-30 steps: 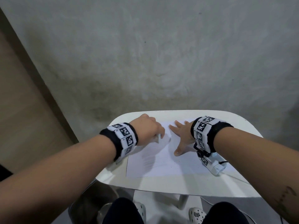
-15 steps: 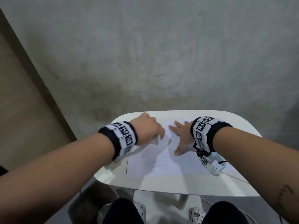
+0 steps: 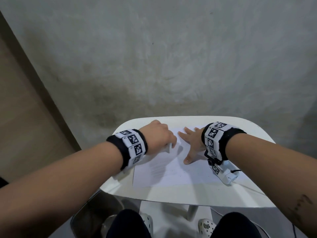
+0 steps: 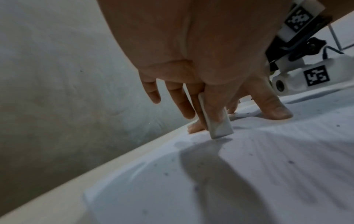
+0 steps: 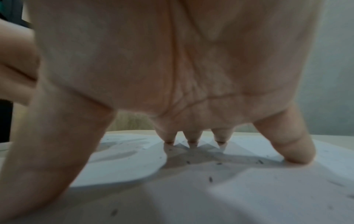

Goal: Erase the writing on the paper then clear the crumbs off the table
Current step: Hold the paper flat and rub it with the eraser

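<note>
A white sheet of paper (image 3: 164,170) lies on the small white table (image 3: 180,194). My left hand (image 3: 159,136) pinches a white eraser (image 4: 216,121) between thumb and fingers, its lower end on the paper near the sheet's far left part. My right hand (image 3: 192,143) lies spread on the paper's far right part, fingertips (image 5: 192,143) and thumb pressing it down. Faint grey smudges (image 5: 122,147) mark the sheet. Small dark eraser crumbs (image 5: 210,179) are scattered over the paper (image 4: 249,174).
The table stands against a grey concrete wall (image 3: 171,57), with a beige wall (image 3: 22,117) to the left. Below the table's near edge are my knees (image 3: 127,224), white clogs (image 3: 205,225) and a grey bin (image 3: 92,213) on the left.
The left hand with the eraser has shifted only slightly on the paper. The right hand has stayed spread in the same place.
</note>
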### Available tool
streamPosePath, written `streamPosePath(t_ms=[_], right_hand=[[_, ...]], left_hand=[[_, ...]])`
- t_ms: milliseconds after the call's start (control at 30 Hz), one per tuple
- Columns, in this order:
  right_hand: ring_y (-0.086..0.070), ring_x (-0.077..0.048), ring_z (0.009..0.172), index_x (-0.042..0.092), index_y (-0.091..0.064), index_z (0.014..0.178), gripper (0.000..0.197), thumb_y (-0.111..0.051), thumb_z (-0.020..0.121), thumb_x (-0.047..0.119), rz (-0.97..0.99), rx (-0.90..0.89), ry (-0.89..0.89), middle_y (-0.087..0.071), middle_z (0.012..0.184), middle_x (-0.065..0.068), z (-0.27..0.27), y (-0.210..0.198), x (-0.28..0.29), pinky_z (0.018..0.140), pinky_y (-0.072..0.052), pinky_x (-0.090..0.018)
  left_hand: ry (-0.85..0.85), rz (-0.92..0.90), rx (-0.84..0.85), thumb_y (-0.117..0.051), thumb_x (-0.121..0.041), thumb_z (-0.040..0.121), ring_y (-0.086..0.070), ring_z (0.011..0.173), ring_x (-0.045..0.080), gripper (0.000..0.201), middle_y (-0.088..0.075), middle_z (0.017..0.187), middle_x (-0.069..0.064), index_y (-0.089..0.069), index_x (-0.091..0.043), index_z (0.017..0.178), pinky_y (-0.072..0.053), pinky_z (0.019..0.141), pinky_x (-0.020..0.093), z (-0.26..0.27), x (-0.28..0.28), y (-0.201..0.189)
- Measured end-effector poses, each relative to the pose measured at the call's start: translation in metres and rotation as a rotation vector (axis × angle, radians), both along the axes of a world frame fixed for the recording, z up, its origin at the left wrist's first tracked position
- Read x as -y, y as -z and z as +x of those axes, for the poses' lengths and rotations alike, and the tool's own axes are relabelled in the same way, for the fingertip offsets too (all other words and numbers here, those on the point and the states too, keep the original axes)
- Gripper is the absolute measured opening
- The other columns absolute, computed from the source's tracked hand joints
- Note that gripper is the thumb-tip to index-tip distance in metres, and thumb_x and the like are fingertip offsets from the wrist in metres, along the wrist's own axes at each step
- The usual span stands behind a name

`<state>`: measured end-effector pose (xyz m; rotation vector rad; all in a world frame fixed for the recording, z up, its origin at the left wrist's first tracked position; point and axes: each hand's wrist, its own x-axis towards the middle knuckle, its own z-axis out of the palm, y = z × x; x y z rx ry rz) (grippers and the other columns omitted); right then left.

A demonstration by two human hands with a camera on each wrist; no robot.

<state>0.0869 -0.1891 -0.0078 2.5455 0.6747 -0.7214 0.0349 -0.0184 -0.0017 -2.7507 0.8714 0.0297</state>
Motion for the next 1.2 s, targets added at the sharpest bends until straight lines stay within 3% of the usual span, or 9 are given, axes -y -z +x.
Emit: streamPosePath(t_ms=[133, 333, 533, 667, 733, 867, 1000, 1200], right_hand=[[0.003, -0.028, 0.148, 0.032, 0.02, 0.149, 0.117, -0.06, 0.073, 0.071, 0.027, -0.007, 0.002, 0.023, 0.158, 0.003, 0.001, 0.002, 0.001, 0.115, -0.014, -0.051], [0.001, -0.028, 0.148, 0.032, 0.019, 0.149, 0.117, -0.06, 0.073, 0.071, 0.04, 0.01, -0.007, 0.022, 0.158, 0.002, 0.001, 0.004, 0.0, 0.115, -0.017, -0.049], [0.002, -0.03, 0.148, 0.03, 0.02, 0.149, 0.117, -0.06, 0.074, 0.07, 0.019, -0.006, 0.005, 0.023, 0.158, 0.0, 0.0, 0.001, -0.001, 0.115, -0.015, -0.052], [0.001, -0.029, 0.148, 0.032, 0.018, 0.15, 0.117, -0.062, 0.073, 0.069, 0.052, -0.003, 0.011, 0.022, 0.158, 0.002, 0.001, 0.003, 0.0, 0.115, -0.015, -0.05], [-0.001, -0.029, 0.148, 0.032, 0.017, 0.15, 0.117, -0.062, 0.073, 0.069, 0.057, 0.012, 0.008, 0.021, 0.158, 0.002, 0.001, 0.006, 0.0, 0.115, -0.016, -0.05], [-0.002, -0.031, 0.148, 0.032, 0.018, 0.15, 0.116, -0.061, 0.073, 0.069, 0.053, 0.027, 0.004, 0.021, 0.158, 0.001, 0.001, 0.007, -0.002, 0.114, -0.016, -0.051], [0.0, -0.03, 0.148, 0.031, 0.02, 0.149, 0.117, -0.059, 0.073, 0.071, 0.028, 0.024, 0.019, 0.022, 0.158, 0.001, 0.002, 0.004, -0.001, 0.115, -0.014, -0.05], [-0.001, -0.029, 0.148, 0.03, 0.017, 0.15, 0.116, -0.06, 0.074, 0.07, 0.071, 0.033, 0.017, 0.02, 0.159, -0.001, 0.001, 0.005, 0.002, 0.115, -0.014, -0.05]], left_hand=[[0.022, -0.113, -0.032, -0.055, -0.031, 0.094, -0.054, 0.094, 0.016, 0.012, -0.066, 0.098, -0.012, -0.063, -0.031, 0.103, -0.034, 0.095, 0.034, -0.011, -0.023, 0.012], [-0.03, 0.095, -0.175, -0.055, -0.03, 0.09, -0.053, 0.094, 0.013, 0.015, -0.067, 0.092, -0.011, -0.065, -0.031, 0.102, -0.034, 0.097, 0.031, -0.028, -0.044, -0.003], [0.05, -0.014, -0.007, -0.05, -0.028, 0.095, -0.05, 0.103, 0.015, 0.02, -0.065, 0.105, -0.013, -0.06, -0.032, 0.112, -0.027, 0.097, 0.03, -0.003, 0.011, 0.001], [0.055, -0.082, -0.033, -0.056, -0.029, 0.093, -0.054, 0.097, 0.018, 0.014, -0.067, 0.098, -0.01, -0.065, -0.029, 0.103, -0.03, 0.094, 0.03, -0.017, -0.014, 0.007], [0.042, -0.016, -0.094, -0.058, -0.031, 0.09, -0.054, 0.095, 0.018, 0.013, -0.067, 0.093, -0.009, -0.067, -0.029, 0.1, -0.032, 0.093, 0.029, -0.027, -0.032, 0.003], [-0.019, 0.131, -0.164, -0.055, -0.032, 0.091, -0.05, 0.104, 0.011, 0.016, -0.065, 0.097, -0.01, -0.064, -0.033, 0.104, -0.024, 0.109, 0.036, -0.03, -0.035, -0.004], [0.017, 0.125, -0.037, -0.047, -0.034, 0.096, -0.044, 0.12, 0.014, 0.022, -0.062, 0.114, -0.012, -0.058, -0.034, 0.115, -0.012, 0.115, 0.043, -0.017, 0.001, -0.003], [-0.042, -0.017, -0.093, -0.054, -0.034, 0.094, -0.049, 0.111, 0.013, 0.016, -0.064, 0.101, -0.012, -0.063, -0.033, 0.108, -0.013, 0.116, 0.04, -0.034, -0.033, 0.005]])
